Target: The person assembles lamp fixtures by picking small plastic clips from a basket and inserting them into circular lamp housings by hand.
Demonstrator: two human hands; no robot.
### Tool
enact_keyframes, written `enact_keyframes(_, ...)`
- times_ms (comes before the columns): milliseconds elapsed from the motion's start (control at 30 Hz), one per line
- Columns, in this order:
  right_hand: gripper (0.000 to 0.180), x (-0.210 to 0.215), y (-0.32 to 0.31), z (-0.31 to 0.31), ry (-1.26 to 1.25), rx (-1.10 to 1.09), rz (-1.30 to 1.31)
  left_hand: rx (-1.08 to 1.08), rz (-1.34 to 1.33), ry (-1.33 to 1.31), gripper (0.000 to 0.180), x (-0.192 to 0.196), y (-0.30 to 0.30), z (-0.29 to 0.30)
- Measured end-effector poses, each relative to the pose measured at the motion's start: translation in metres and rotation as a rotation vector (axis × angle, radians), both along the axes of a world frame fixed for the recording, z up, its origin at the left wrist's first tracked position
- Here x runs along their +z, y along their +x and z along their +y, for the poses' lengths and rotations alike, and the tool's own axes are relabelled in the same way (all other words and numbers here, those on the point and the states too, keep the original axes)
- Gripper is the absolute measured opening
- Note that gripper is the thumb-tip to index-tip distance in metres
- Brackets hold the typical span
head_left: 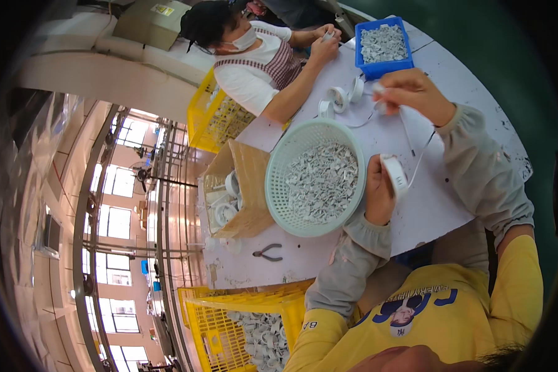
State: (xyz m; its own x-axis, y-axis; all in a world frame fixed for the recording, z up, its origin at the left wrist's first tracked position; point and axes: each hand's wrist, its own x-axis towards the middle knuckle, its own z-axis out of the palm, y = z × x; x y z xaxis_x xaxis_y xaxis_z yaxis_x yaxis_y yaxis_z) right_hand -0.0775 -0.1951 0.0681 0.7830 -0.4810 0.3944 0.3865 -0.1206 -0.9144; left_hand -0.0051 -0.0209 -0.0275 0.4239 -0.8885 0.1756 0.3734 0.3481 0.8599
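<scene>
White rounded part (395, 173), dark-marked side, clamped in left hand (379, 191), right hand (411, 96) apart, pinching white piece (379, 88)

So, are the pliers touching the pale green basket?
Apart. The head view shows bare white tabletop between the pliers and the basket.

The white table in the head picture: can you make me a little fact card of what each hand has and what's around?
Left hand: holding a white round part
Right hand: pinching a small white piece; details too blurred to tell
Table: white
Colander: pale green, holding many small pale pieces
Tray: blue, also holding small pale pieces
Box: brown cardboard, white parts inside
Pliers: lying on the table
Co-worker: beyond the colander, wearing a dark cap
</scene>
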Motion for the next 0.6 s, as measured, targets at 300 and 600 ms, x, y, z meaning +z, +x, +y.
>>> enact_keyframes(300, 0.019, -0.045, -0.043, -0.027, 0.179, 0.028, -0.021, -0.537, 0.422, -0.156, 0.037, 0.005, 0.006, 0.000)
enact_keyframes(600, 0.014, -0.016, -0.063, -0.004, -0.003, 0.064, -0.054, -0.263, 0.202, -0.012, 0.027, 0.012, 0.002, 0.004)
